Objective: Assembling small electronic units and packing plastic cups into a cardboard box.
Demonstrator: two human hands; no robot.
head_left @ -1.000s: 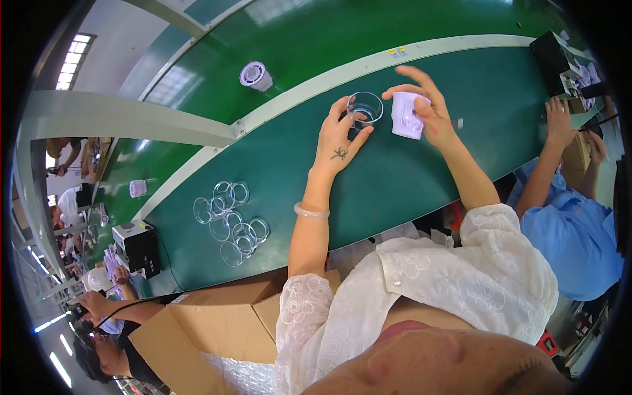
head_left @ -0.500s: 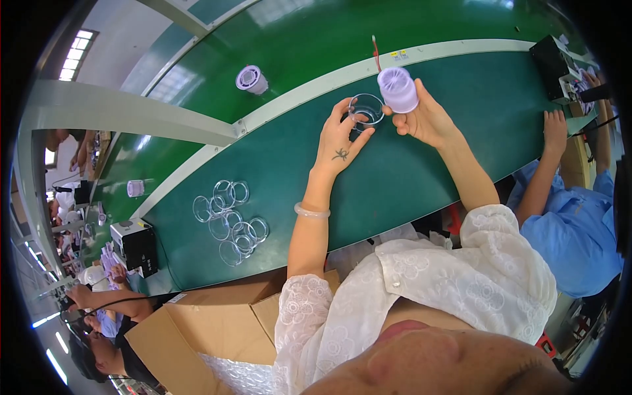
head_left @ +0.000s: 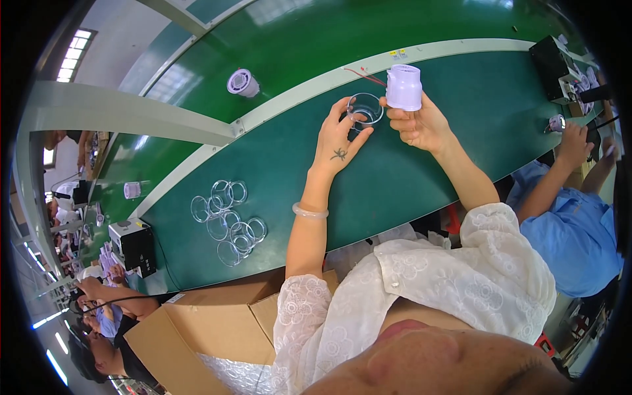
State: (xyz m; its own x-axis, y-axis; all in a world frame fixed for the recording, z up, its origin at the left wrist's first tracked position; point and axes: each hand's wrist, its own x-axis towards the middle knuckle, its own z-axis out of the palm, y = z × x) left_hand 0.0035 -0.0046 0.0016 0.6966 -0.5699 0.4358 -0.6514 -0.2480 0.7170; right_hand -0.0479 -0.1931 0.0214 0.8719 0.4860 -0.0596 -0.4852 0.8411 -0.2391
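My right hand [head_left: 424,125] grips a pale purple plastic housing [head_left: 403,89], holding it raised above the green bench. Two thin red wires [head_left: 366,76] trail from its left side. Just to the left, my left hand [head_left: 341,139] has its fingers curled round a clear round cup [head_left: 364,110]. The cup and the housing are close together but apart. Farther left on the bench lie several clear rings or cups [head_left: 230,220] in a loose group.
Beyond the white rail, a similar purple housing [head_left: 243,83] rests on the green belt, with another [head_left: 132,190] farther left. Black boxes stand at the bench's left [head_left: 133,247] and right. An open carton [head_left: 197,332] with bubble wrap is below. Co-workers sit on both sides.
My right hand has turned the purple housing, so its side now shows and the wires point left. My left hand stays nearly still. The right co-worker's hand has moved; a purple part shows beside it.
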